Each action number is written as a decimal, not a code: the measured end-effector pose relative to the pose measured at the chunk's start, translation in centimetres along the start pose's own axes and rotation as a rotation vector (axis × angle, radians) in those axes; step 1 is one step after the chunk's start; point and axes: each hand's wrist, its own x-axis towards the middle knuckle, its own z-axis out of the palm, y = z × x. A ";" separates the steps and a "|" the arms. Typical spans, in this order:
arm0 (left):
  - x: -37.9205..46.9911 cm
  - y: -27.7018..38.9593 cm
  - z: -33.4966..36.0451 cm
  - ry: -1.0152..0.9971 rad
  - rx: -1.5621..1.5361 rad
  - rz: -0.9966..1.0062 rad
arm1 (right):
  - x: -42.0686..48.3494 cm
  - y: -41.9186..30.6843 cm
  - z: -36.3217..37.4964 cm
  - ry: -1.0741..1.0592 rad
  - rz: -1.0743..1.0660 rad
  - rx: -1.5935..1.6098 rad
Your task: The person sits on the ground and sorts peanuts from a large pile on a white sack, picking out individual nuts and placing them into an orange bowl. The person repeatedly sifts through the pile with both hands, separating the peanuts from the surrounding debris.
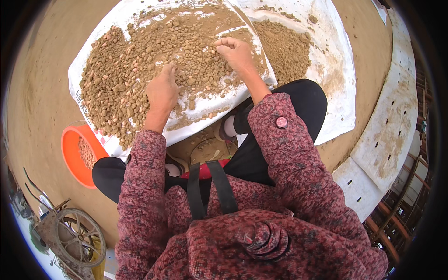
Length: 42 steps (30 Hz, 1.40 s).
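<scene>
A broad spread of soil clods mixed with pinkish kernels that look like shelled peanuts (115, 80) lies before me on a white woven sheet (196, 117). My left hand (163, 89) is low over the middle of the spread, back up, its fingertips down at the clods. Whether it pinches anything is hidden by the hand itself. Farther right, my right hand (238, 56) is just above the clods with fingers curled towards the thumb. Any small thing between those fingertips is too small to make out.
An orange bucket (70, 157) with pinkish kernels (86, 154) stands by my left knee. On a second white sheet (332, 87) to the right sits a heap of finer soil (283, 50). Pale slabs (385, 140) edge the ground at right. A wheeled cart (80, 238) is at lower left.
</scene>
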 end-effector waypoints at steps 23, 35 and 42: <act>-3.6 5.1 2.0 -0.114 -0.034 -0.022 | -6.9 0.0 -1.3 0.144 0.266 -0.569; -0.6 0.6 -0.5 -0.272 -1.147 -0.433 | -5.9 -0.7 -1.5 -0.376 0.504 0.774; -0.9 -0.5 -0.7 -0.382 -0.675 -0.274 | -7.1 -1.8 0.6 -0.523 0.555 0.624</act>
